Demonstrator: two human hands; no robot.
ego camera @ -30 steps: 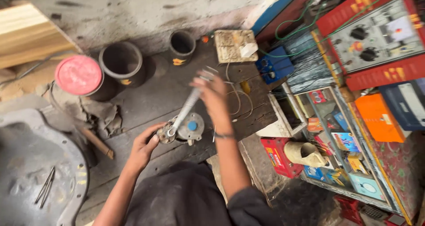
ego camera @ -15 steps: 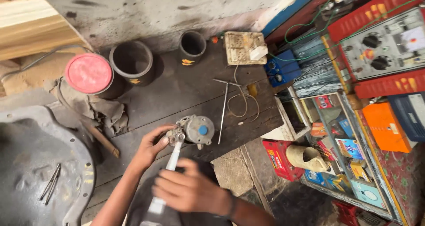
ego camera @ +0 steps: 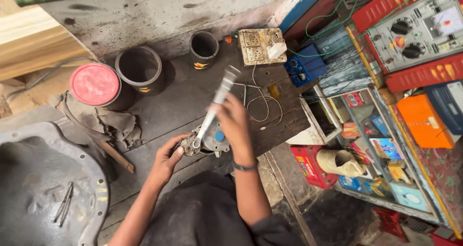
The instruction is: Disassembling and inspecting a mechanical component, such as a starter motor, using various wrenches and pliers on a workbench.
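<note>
L hand (ego camera: 170, 155) should clamp the part (ego camera: 208, 141) flat on the counter (ego camera: 159, 106) while R hand (ego camera: 235, 125), gripping the wrench (ego camera: 212, 112), keeps it square on the nut

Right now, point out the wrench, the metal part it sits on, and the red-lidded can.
wrench (ego camera: 212, 112), head view, on its shaft.
metal part (ego camera: 215, 141), head view, on its grey body.
red-lidded can (ego camera: 94, 84), head view, middle of the lid.
</note>
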